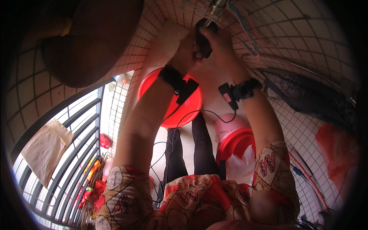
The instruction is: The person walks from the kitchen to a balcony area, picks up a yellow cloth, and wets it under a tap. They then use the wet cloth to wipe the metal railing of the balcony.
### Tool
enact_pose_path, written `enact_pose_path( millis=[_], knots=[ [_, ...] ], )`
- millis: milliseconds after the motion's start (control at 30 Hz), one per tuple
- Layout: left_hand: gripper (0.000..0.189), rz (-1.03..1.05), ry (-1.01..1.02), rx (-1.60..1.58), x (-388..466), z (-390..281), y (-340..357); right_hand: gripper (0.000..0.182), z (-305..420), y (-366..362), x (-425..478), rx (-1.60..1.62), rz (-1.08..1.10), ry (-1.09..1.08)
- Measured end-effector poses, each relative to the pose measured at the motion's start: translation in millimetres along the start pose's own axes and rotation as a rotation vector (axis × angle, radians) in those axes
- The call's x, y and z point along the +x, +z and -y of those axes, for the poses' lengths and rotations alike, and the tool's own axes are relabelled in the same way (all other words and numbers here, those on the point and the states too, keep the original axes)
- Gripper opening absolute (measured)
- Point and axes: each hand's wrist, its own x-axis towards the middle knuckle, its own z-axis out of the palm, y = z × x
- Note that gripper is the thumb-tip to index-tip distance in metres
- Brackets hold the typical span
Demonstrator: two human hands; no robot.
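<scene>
Both hands hold a dark, wet-looking item (203, 44), perhaps a piece of cloth, beneath a metal tap (218, 6). A thin stream of water (210, 19) falls from the tap onto its upper end. My left hand (188, 47) grips it from the left side, partly in shadow. On the right side my right hand (220, 40) is closed around it, the thumb lying across its top. Below my left forearm, a red plastic basin (149, 89) stands on the floor. Exactly what the dark item is, I cannot tell.
Plastic hangers (244, 37) and a flexible hose (299, 63) are by the tiled right wall. A pink bucket (227, 125) and a red tub (230, 146) with a plastic bag (241, 166) stand beside my legs. Barred window (83, 126) at left holds a beige cloth (47, 152).
</scene>
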Motion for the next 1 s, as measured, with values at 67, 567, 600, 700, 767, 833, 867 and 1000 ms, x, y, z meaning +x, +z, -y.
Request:
enact_pose_path(
  millis=[67, 567, 600, 700, 767, 833, 867, 1000],
  knots=[
    [0.032, -0.039, 0.206, -0.014, 7, 14, 3, 0.032, -10, 16, -8, -0.190, -0.198, -0.209],
    [0.028, 0.219, 0.239, -0.266, 21, 4, -7, 0.029, -51, -14, 26, -0.168, -0.162, -0.055],
    [0.026, 0.241, 0.160, -0.298, 21, 2, -8, 0.028, -47, -15, 20, -0.017, -0.055, 0.024],
    [0.032, 0.333, 0.059, -0.252, 19, 0, -14, 0.028, -31, -16, 12, 0.103, 0.161, 0.104],
    [0.050, 0.370, -0.013, -0.057, 18, -2, -20, 0.023, -21, -17, 9, 0.119, 0.177, 0.132],
    [0.047, 0.106, 0.105, 0.016, 17, -1, -22, 0.017, -15, -15, 8, 0.179, 0.094, 0.172],
    [0.046, -0.025, 0.163, 0.054, 16, 2, -22, 0.017, -12, -15, 7, 0.207, 0.051, 0.191],
    [0.034, -0.171, -0.074, 0.172, 23, 8, -15, 0.017, -7, 1, 2, 0.277, -0.027, -0.080]
  ],
)
